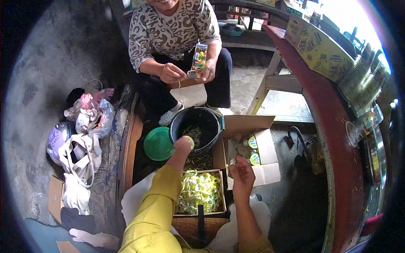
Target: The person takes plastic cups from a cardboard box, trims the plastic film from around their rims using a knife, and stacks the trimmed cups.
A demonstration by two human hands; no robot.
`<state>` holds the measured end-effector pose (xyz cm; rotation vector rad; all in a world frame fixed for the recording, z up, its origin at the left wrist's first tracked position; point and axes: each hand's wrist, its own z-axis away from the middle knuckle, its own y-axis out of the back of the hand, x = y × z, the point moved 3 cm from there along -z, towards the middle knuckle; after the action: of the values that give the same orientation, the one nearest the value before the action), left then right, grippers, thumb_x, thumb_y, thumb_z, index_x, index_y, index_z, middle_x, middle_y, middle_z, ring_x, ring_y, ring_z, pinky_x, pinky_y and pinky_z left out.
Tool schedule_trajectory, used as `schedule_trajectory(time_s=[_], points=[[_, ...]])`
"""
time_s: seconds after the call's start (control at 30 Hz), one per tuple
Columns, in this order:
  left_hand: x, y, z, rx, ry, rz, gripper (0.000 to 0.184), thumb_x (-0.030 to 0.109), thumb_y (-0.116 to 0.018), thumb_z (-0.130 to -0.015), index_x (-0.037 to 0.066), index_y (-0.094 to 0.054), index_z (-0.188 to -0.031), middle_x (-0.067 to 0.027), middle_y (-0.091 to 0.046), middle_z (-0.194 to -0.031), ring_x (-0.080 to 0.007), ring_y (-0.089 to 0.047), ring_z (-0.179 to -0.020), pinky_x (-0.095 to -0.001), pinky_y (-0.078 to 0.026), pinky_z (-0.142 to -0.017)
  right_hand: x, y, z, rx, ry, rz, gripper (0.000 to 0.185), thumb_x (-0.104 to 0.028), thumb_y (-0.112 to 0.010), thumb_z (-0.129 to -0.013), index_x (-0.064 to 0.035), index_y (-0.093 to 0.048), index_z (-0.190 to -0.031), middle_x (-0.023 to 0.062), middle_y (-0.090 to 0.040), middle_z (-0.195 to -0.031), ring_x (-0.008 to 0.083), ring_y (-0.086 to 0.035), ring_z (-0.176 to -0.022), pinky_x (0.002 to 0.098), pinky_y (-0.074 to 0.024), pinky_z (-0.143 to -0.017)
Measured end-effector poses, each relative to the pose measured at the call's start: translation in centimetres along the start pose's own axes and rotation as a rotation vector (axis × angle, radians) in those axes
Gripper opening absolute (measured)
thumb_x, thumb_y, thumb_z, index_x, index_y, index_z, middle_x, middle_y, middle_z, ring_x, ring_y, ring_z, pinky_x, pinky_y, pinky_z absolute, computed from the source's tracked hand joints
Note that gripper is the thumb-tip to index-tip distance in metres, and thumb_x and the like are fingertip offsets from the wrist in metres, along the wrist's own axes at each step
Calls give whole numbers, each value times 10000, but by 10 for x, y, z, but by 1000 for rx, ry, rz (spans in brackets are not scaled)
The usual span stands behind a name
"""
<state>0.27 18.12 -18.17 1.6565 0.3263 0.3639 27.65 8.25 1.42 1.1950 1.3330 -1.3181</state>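
Observation:
My left hand (183, 145) is closed at the near rim of a black bucket (175, 122), with a pale yellow round thing (191, 143) showing at its side. Its exact kind is hard to make out. To the right, my right hand (243, 173) is raised with thumb and fingers pinched around a small whitish, see-through piece (232, 162). Between my forearms lies a box (223, 198) full of curled yellow-green strips (200, 190). Beyond my right hand, an open cardboard carton (265, 145) holds small round yellow-topped containers (255, 159).
A green round basin or lid (158, 144) lies left of the bucket. Opposite me sits a person (177, 38) holding a colorful printed pack (199, 58). Bags (80, 152) lie at left; a red-edged table (325, 118) with a yellow carton (318, 48) stands at right.

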Motion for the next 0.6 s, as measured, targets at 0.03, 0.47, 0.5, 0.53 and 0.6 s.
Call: schedule_trajectory(time_s=[0.03, 0.47, 0.5, 0.53, 0.6], points=[[0, 3, 2, -11, 2, 49, 391, 206, -670, -627, 43, -467, -919, -76, -550, -806, -256, -591, -703, -383, -486, -624, -1, 0, 1, -5, -14, -30, 280, -15, -605, -731, -42, -552, -1005, 6, -535, -762, 83, -487, -694, 203, -405, -649], [-20, -5, 8, -182, 120, 189, 544, 259, -710, -583, 30, -434, -992, -125, -524, -887, -287, -558, -816, -378, -458, -699, -1, -5, 0, -34, 3, -73, 268, -9, -577, -751, -13, -533, -1015, -26, -489, -768, 51, -452, -688, 170, -386, -624], [-10, 17, 11, -116, 61, 177, 506, 265, -696, -606, 48, -444, -988, -117, -510, -895, -289, -549, -822, -378, -452, -716, 0, -5, 0, -29, -2, -74, 267, -10, -578, -749, -11, -533, -1012, -27, -487, -763, 51, -450, -688, 171, -382, -623], [-1, 28, 14, -54, 1, 165, 469, 272, -681, -630, 66, -454, -985, -109, -496, -903, -291, -539, -829, -378, -446, -734, 1, -4, 0, -21, -9, -73, 267, -12, -579, -747, -10, -533, -1010, -28, -485, -759, 51, -448, -688, 172, -379, -622], [6, 39, 19, 59, -42, 348, 532, 286, -716, -580, 43, -452, -973, -134, -451, -939, -318, -497, -886, -384, -426, -762, -1, -2, -1, -13, -30, -101, 267, -13, -582, -742, -9, -533, -1005, -30, -480, -752, 51, -443, -690, 175, -373, -621]])
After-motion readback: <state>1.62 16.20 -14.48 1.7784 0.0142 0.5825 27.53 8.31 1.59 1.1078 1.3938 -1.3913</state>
